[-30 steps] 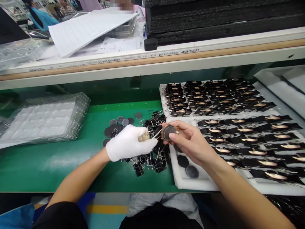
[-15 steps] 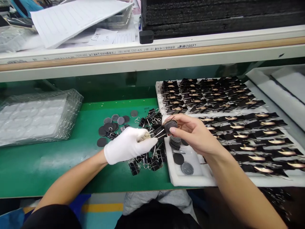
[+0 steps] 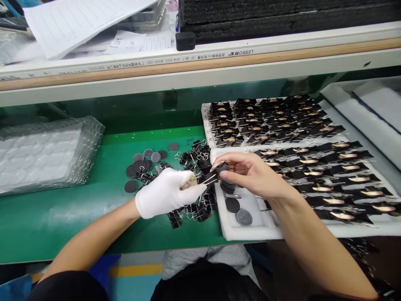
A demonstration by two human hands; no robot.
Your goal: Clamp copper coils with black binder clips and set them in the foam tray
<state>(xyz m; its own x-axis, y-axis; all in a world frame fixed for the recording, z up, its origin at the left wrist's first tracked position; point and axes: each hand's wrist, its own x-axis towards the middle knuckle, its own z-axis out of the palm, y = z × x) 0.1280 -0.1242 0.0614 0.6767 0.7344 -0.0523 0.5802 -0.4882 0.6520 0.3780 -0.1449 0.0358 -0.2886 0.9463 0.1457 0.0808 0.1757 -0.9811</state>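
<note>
My left hand (image 3: 172, 190), in a white glove, is closed on the wire handles of a black binder clip (image 3: 212, 176). Bare, my right hand (image 3: 253, 173) pinches a dark round disc (image 3: 223, 168) between thumb and fingers. The clip's jaws meet the disc's edge; whether they are fully round it I cannot tell. Beneath the hands lies a heap of binder clips (image 3: 175, 218), partly hidden by the glove. Loose dark discs (image 3: 130, 186) are scattered left of the heap. More discs (image 3: 244, 217) rest on the white foam tray (image 3: 228, 234) under my right hand.
Rows of binder clips (image 3: 341, 216) clamped on pale-edged pieces fill the foam trays at right. Clear plastic trays (image 3: 72, 146) are stacked at left on the green table (image 3: 78, 221). A shelf edge (image 3: 156, 79) runs across, with papers (image 3: 81, 21) and black foam blocks (image 3: 282, 16) above.
The binder clip in my left hand has come against the disc in my right hand, where a gap showed before. The whole view has shifted slightly.
</note>
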